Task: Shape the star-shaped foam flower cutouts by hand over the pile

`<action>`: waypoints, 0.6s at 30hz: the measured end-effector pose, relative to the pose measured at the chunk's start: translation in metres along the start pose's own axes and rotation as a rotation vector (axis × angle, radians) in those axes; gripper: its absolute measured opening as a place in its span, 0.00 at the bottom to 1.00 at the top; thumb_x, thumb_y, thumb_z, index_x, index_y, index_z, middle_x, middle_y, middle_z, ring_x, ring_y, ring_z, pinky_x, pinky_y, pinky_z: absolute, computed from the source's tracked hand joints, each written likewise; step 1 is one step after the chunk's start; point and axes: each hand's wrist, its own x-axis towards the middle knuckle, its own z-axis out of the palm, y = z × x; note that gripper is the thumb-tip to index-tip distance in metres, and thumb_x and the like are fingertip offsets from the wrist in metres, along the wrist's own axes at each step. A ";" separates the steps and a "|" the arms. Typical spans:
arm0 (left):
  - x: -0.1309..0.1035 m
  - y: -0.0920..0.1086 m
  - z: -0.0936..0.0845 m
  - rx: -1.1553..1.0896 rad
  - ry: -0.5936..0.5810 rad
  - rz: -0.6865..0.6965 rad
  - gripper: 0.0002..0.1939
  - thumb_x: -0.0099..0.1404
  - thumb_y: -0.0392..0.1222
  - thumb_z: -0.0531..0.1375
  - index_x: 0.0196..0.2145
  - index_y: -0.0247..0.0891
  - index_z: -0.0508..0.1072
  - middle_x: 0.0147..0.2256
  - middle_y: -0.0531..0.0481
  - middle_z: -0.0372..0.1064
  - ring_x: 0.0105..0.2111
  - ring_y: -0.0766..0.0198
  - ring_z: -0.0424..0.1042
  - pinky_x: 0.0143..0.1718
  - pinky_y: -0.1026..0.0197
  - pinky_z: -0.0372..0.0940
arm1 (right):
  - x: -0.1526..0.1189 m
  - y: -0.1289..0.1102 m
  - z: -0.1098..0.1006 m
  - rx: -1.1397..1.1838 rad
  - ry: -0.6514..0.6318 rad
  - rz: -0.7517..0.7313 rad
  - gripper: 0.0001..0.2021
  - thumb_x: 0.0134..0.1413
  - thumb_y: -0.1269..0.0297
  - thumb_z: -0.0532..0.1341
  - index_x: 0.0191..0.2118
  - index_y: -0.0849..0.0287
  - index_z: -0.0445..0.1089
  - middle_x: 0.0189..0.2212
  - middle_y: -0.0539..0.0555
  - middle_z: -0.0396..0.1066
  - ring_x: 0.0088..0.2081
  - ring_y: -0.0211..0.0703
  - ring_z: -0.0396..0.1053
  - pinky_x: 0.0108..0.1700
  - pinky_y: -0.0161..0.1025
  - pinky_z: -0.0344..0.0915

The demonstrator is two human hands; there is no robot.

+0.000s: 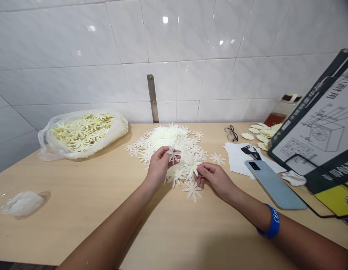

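A heap of pale flower-shaped cutouts (165, 137) with narrow petals lies on the wooden table, brightest in its middle. My left hand (159, 165), at the heap's near side, pinches one white flower cutout (173, 153) between thumb and fingers. To its right, my right hand (215, 178) pinches a slightly yellower flower cutout (194, 168) by its edge. Just below that, a single flower cutout (193, 189) lies flat on the table. Another loose flower cutout (217, 158) rests right of the heap.
An open plastic bag (117, 137) full of yellowish flower cutouts lies at left, with a small clear bag (22, 204) nearer. At right are a phone (278, 187), paper (236, 161), glasses (231, 133), leaf-shaped cutouts (264, 131), a jar (281, 110) and a large box (320, 127). A tiled wall stands behind.
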 end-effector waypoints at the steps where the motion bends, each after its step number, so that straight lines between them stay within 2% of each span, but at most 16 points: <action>1: 0.001 0.001 -0.001 -0.075 0.006 -0.067 0.05 0.61 0.40 0.60 0.33 0.36 0.70 0.37 0.46 0.75 0.34 0.65 0.75 0.41 0.60 0.71 | 0.000 0.001 0.000 0.014 0.005 0.001 0.20 0.51 0.45 0.64 0.26 0.60 0.70 0.19 0.51 0.70 0.21 0.38 0.67 0.27 0.37 0.65; 3: 0.003 0.001 -0.001 -0.175 0.003 -0.168 0.04 0.62 0.37 0.59 0.35 0.35 0.68 0.37 0.44 0.75 0.33 0.66 0.76 0.41 0.60 0.72 | 0.000 0.001 0.000 0.033 0.011 0.000 0.19 0.52 0.46 0.64 0.27 0.60 0.71 0.20 0.52 0.71 0.22 0.39 0.68 0.27 0.37 0.66; 6: 0.003 -0.002 -0.002 -0.279 -0.010 -0.249 0.07 0.65 0.36 0.57 0.41 0.34 0.67 0.39 0.39 0.76 0.34 0.63 0.78 0.43 0.59 0.72 | 0.000 0.000 0.000 0.028 0.031 0.002 0.18 0.53 0.48 0.63 0.26 0.60 0.70 0.22 0.51 0.70 0.23 0.38 0.68 0.28 0.37 0.66; 10: 0.003 -0.003 -0.005 -0.384 -0.062 -0.315 0.19 0.70 0.51 0.51 0.47 0.32 0.66 0.46 0.32 0.73 0.40 0.57 0.78 0.44 0.57 0.73 | -0.001 -0.003 0.000 0.022 0.069 0.001 0.17 0.53 0.49 0.63 0.26 0.59 0.70 0.23 0.51 0.69 0.23 0.38 0.67 0.27 0.36 0.66; 12: 0.004 -0.002 -0.007 -0.409 -0.088 -0.355 0.23 0.70 0.56 0.49 0.47 0.31 0.67 0.46 0.33 0.73 0.38 0.60 0.77 0.39 0.61 0.73 | 0.000 -0.003 0.000 0.020 0.076 0.002 0.18 0.52 0.48 0.63 0.26 0.59 0.69 0.23 0.51 0.69 0.23 0.38 0.66 0.27 0.36 0.65; 13: 0.005 -0.003 -0.008 -0.404 -0.097 -0.373 0.22 0.69 0.56 0.50 0.46 0.32 0.68 0.45 0.35 0.73 0.34 0.64 0.76 0.34 0.64 0.72 | 0.000 -0.002 -0.001 0.020 0.077 0.003 0.18 0.52 0.48 0.63 0.26 0.59 0.69 0.23 0.51 0.69 0.23 0.38 0.66 0.27 0.36 0.65; 16: 0.006 -0.005 -0.009 -0.237 -0.094 -0.340 0.19 0.68 0.54 0.53 0.41 0.33 0.69 0.32 0.47 0.70 0.19 0.75 0.62 0.17 0.71 0.58 | 0.001 0.000 -0.001 0.022 0.073 0.010 0.17 0.53 0.49 0.63 0.26 0.59 0.69 0.23 0.51 0.69 0.23 0.38 0.66 0.26 0.36 0.65; 18: 0.005 -0.007 -0.009 0.054 -0.023 -0.157 0.16 0.68 0.52 0.53 0.37 0.35 0.71 0.25 0.54 0.62 0.17 0.74 0.53 0.16 0.70 0.51 | 0.000 0.000 0.000 0.019 0.062 0.014 0.18 0.53 0.49 0.63 0.25 0.59 0.69 0.23 0.51 0.69 0.23 0.37 0.67 0.26 0.36 0.65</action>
